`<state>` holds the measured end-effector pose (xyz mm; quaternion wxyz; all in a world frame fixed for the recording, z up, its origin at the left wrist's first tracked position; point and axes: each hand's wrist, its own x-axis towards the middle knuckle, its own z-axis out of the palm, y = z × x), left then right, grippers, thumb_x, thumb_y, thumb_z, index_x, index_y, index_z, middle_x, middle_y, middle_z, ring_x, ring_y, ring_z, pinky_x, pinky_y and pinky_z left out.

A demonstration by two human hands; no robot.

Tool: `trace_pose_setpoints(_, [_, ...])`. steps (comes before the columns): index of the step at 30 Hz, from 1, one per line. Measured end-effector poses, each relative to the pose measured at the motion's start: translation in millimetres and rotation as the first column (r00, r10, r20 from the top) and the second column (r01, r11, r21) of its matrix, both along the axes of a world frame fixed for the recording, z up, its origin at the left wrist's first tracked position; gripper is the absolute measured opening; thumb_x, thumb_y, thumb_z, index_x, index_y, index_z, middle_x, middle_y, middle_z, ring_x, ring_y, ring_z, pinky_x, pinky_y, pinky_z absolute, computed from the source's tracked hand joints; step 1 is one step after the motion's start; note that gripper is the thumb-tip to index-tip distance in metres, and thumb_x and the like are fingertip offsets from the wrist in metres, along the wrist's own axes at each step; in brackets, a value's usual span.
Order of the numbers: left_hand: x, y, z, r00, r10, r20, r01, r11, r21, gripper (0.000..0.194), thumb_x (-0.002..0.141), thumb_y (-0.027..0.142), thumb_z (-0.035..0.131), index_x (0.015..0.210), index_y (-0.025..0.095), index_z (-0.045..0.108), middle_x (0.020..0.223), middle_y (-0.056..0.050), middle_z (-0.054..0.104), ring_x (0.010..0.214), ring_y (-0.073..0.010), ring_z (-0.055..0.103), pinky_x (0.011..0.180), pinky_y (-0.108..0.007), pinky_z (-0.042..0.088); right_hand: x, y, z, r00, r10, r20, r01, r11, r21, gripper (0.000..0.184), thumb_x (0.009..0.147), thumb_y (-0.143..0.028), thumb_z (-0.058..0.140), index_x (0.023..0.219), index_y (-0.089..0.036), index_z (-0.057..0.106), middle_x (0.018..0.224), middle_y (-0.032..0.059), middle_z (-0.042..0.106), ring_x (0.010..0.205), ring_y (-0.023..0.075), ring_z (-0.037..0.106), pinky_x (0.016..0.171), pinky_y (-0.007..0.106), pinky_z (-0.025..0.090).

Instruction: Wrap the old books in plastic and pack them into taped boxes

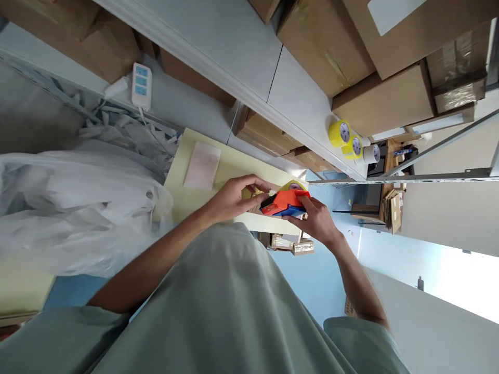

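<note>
An orange and blue tape dispenser (286, 202) with a yellow tape roll (294, 185) is held over a pale yellow table (234, 166). My right hand (317, 221) is closed round the dispenser's right end. My left hand (232, 197) curls its fingers at the dispenser's left end, pinching something small that I cannot make out. A pinkish sheet of paper (202, 165) lies flat on the table, left of my hands.
Large clear plastic bags (74, 202) bulge at the left. A white power strip (141, 85) hangs on the wall. Two yellow tape rolls (340, 133) and a white one (371, 154) sit on a shelf beside stacked cardboard boxes (384, 101). Blue floor shows below.
</note>
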<state>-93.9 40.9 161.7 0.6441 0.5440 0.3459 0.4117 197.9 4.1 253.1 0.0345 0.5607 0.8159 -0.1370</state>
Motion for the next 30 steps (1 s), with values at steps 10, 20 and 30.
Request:
trace_pose_setpoints(10, [6,-16,-19.0,0.998,-0.031,0.057,0.041,0.983,-0.177,0.048,0.088,0.069,0.08,0.093,0.021,0.079,0.09,-0.006,0.078,0.086,-0.0234,0.074,0.078,-0.036,0.062,-10,-1,11.1,0.998,-0.051,0.041,0.059,0.971,-0.23,0.058,0.094,-0.08,0.076,0.121,-0.028,0.077,0.091,0.0051,0.081,0.077,0.0273,0.076,0.071,0.037,0.056])
trace_pose_setpoints(20, [27,-41,-65.8,0.993,0.048,0.111,0.005,0.899,-0.438,0.063,0.072,0.081,0.09,0.086,0.02,0.079,0.088,-0.007,0.081,0.09,-0.0255,0.077,0.085,-0.039,0.065,-29,11,19.5,0.983,-0.164,0.084,0.184,0.871,-0.455,0.059,0.093,-0.084,0.072,0.08,-0.026,0.071,0.071,0.0015,0.074,0.061,0.0199,0.065,0.055,0.031,0.041])
trace_pose_setpoints(30, [22,-24,-143.8,0.985,0.173,0.008,-0.147,0.859,-0.491,0.057,0.07,0.071,0.093,0.091,0.02,0.082,0.097,-0.01,0.083,0.091,-0.0234,0.073,0.08,-0.033,0.058,-19,40,76.1,0.963,-0.189,0.19,0.261,0.83,-0.493,0.065,0.093,-0.087,0.072,0.069,-0.026,0.067,0.059,0.0001,0.067,0.049,0.0164,0.059,0.05,0.032,0.036])
